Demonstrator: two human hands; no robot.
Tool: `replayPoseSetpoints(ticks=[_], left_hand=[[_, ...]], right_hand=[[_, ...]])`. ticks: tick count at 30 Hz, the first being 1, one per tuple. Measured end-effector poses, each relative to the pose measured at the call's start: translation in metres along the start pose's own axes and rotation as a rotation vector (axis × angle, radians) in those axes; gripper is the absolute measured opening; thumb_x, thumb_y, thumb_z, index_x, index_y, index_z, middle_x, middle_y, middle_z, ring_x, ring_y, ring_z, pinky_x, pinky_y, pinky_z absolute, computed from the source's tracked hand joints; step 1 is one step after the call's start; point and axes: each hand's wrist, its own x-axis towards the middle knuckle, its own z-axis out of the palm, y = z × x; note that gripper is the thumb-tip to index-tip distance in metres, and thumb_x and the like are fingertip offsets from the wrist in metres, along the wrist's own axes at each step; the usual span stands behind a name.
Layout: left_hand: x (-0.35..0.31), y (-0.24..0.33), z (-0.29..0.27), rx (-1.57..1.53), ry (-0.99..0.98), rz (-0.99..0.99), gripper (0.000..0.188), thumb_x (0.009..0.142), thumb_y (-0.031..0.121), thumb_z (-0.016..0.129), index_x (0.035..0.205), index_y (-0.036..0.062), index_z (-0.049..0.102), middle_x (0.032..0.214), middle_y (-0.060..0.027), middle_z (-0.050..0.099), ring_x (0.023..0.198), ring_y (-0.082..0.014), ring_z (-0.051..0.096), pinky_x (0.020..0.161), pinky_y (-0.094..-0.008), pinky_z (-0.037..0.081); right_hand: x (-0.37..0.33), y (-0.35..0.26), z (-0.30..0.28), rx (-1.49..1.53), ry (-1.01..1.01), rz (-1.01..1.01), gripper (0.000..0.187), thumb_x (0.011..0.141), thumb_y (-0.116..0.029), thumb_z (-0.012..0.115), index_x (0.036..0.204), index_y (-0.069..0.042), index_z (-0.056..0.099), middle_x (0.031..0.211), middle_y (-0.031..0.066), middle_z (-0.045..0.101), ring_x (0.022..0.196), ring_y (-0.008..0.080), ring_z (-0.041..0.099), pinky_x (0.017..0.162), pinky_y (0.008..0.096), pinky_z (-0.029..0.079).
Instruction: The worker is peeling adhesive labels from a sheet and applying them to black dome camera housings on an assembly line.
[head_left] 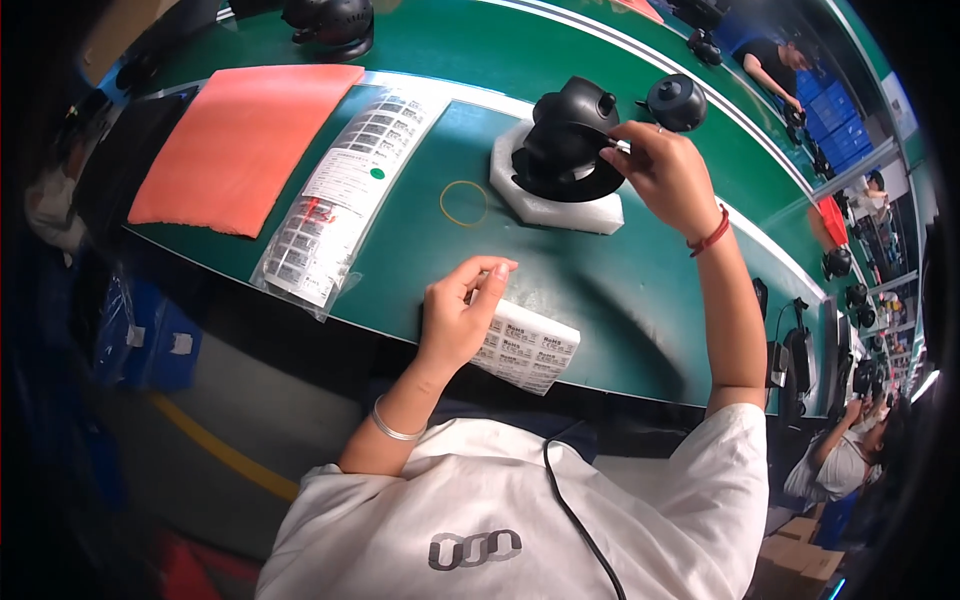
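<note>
My right hand (668, 175), with a red band at the wrist, reaches to the right side of a black dome-shaped device (565, 125). Its thumb and fingers pinch together beside the device; something small and pale shows there, too small to name. The device rests tilted on a white foam block (605, 215). Near the table's front edge, my left hand (462, 315) is curled, thumb tip close to the index finger; whether anything is between them cannot be made out. It partly covers a folded sheet of printed labels (535, 345) on the green table (420, 270).
A yellow rubber band (464, 204) lies left of the foam. Further left are a long label sheet in clear plastic (340, 190) and an orange foam sheet (245, 150). Another round black device (677, 102) stands behind my right hand. Co-workers sit along the right.
</note>
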Motion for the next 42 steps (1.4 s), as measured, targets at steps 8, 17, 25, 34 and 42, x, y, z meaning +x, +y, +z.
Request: replayPoseSetpoints(ticks=[8, 17, 25, 34, 42], left_hand=[[-0.001, -0.003, -0.001, 0.014, 0.035, -0.022, 0.019, 0.095, 0.017, 0.059, 0.098, 0.0002, 0.068, 0.06, 0.0033, 0.053, 0.055, -0.0016, 0.04, 0.049, -0.0211, 0.032], [-0.002, 0.0, -0.004, -0.023, 0.083, 0.004, 0.02, 0.098, 0.017, 0.056, 0.097, -0.0004, 0.067, 0.065, 0.0057, 0.051, 0.059, -0.0009, 0.04, 0.051, -0.019, 0.031], [-0.001, 0.0, -0.002, -0.3, -0.222, -0.026, 0.057, 0.078, 0.003, 0.077, 0.127, 0.0003, 0.048, 0.118, -0.0131, 0.058, 0.107, -0.0171, 0.059, 0.088, -0.0298, 0.053], [-0.005, 0.001, 0.001, -0.16, -0.106, -0.039, 0.022, 0.08, -0.002, 0.074, 0.1, -0.0038, 0.065, 0.085, -0.008, 0.07, 0.073, -0.0072, 0.065, 0.065, -0.0184, 0.053], [-0.009, -0.007, -0.008, -0.032, -0.013, -0.024, 0.012, 0.082, 0.005, 0.075, 0.087, -0.0039, 0.069, 0.072, -0.0035, 0.068, 0.065, -0.0037, 0.061, 0.057, -0.0169, 0.048]], right_hand=[[-0.012, -0.016, 0.003, -0.001, 0.193, 0.005, 0.018, 0.084, -0.014, 0.07, 0.101, -0.009, 0.065, 0.08, 0.0096, 0.065, 0.061, 0.0216, 0.061, 0.057, 0.0323, 0.047], [-0.107, -0.074, 0.041, 0.408, -0.16, -0.076, 0.032, 0.072, -0.022, 0.081, 0.098, -0.008, 0.072, 0.075, 0.0054, 0.066, 0.059, 0.0197, 0.06, 0.054, 0.0298, 0.047], [-0.112, -0.038, 0.052, 1.166, -0.146, 0.528, 0.015, 0.088, -0.012, 0.067, 0.092, 0.003, 0.07, 0.074, 0.0015, 0.067, 0.066, 0.0052, 0.058, 0.058, 0.022, 0.046], [-0.114, -0.039, 0.055, 1.245, -0.169, 0.462, 0.022, 0.086, -0.013, 0.07, 0.102, 0.002, 0.069, 0.079, 0.0025, 0.068, 0.068, 0.0049, 0.059, 0.06, 0.0211, 0.047], [-0.112, -0.035, 0.052, 0.883, -0.17, 0.179, 0.021, 0.072, -0.01, 0.081, 0.089, -0.001, 0.072, 0.08, 0.0082, 0.07, 0.067, 0.0149, 0.064, 0.059, 0.0248, 0.047]])
